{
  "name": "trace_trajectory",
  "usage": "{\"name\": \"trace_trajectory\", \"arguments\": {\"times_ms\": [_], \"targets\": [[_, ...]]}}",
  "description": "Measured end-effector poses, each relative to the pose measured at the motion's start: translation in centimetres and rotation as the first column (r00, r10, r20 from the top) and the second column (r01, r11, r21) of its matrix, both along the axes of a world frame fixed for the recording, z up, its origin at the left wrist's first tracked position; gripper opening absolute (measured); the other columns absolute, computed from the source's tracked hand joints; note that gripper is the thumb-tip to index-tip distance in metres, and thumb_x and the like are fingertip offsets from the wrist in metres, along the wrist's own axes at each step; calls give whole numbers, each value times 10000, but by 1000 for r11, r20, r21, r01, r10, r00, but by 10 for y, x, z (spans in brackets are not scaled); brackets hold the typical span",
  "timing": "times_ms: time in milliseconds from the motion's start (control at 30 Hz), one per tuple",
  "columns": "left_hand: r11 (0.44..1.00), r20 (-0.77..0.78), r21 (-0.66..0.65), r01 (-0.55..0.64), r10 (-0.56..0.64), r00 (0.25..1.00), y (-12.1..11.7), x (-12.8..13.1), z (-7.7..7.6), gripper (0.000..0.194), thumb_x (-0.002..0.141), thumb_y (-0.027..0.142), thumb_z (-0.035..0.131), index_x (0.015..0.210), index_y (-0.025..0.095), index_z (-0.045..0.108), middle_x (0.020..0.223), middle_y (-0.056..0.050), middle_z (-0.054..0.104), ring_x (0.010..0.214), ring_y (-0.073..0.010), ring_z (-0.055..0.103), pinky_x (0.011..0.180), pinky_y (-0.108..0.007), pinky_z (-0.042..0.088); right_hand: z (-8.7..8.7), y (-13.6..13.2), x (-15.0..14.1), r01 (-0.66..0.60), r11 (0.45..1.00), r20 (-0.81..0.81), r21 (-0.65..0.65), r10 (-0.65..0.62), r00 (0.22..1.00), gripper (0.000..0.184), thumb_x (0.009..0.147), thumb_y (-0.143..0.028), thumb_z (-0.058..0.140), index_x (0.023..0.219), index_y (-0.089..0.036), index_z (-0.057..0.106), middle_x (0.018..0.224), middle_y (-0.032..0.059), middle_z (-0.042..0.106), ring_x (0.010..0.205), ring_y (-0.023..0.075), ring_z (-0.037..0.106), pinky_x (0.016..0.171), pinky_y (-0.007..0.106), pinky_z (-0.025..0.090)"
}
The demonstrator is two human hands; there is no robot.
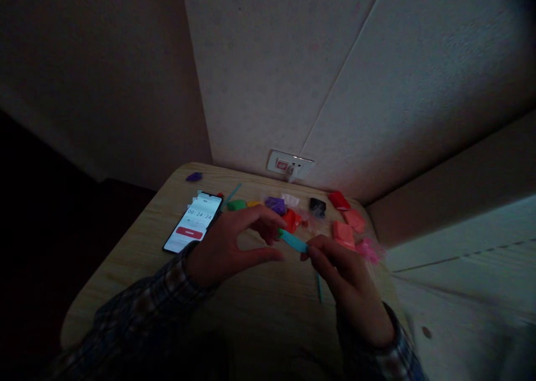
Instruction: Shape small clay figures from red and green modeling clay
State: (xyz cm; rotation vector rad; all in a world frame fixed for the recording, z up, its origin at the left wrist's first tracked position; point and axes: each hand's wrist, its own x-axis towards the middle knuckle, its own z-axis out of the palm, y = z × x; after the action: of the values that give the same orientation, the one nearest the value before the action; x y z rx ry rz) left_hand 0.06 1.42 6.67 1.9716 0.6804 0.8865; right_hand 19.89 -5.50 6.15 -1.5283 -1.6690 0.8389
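Pinched between the thumb and fingers of my right hand (pixel 341 266) is a light blue modelling-clay tool (pixel 295 241) with a flat, blade-like shape. A small bit of green clay (pixel 280 233) shows at its far end. My left hand (pixel 237 241) is beside that end, thumb and fingers spread apart in a C shape; whether a fingertip touches the green bit I cannot tell. Behind the hands lie soft clay pieces in clear wrap: a purple one (pixel 275 205), an orange-red one (pixel 292 221), a green one (pixel 237 205) and a black one (pixel 317 207).
A phone (pixel 195 222) showing a running timer lies left of my left hand. Salmon packets (pixel 343 234), a red packet (pixel 339 200) and a pink one (pixel 368 251) are at the right edge of the wooden table (pixel 138 258). A wall socket (pixel 290 164) sits behind.
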Motion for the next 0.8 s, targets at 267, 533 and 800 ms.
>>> {"name": "trace_trajectory", "arguments": {"times_ms": [267,533,800], "targets": [[981,1,-155,-116,117,993,3,4,-8,52,750,180,652,748,142,617,734,2,635,680,-110,591,654,-221,476,-7,-3,-5,-34,998,187,56,23,982,260,909,-309,419,765,-198,605,677,16,625,648,168,561,599,272,379],[886,182,-461,-50,150,972,17,1,-27,87,742,201,634,813,151,630,731,0,646,697,-123,617,696,-256,508,-28,1,6,23,995,270,94,-47,962,233,909,-287,416,781,-189,584,710,32,632,664,171,577,610,277,406],[868,283,-497,-5,167,944,20,0,-14,54,717,205,659,730,153,661,628,12,640,610,-107,583,645,-242,482,-79,15,17,0,976,515,219,-115,850,215,896,-235,409,784,-180,584,791,65,585,762,198,554,698,334,447]]}}
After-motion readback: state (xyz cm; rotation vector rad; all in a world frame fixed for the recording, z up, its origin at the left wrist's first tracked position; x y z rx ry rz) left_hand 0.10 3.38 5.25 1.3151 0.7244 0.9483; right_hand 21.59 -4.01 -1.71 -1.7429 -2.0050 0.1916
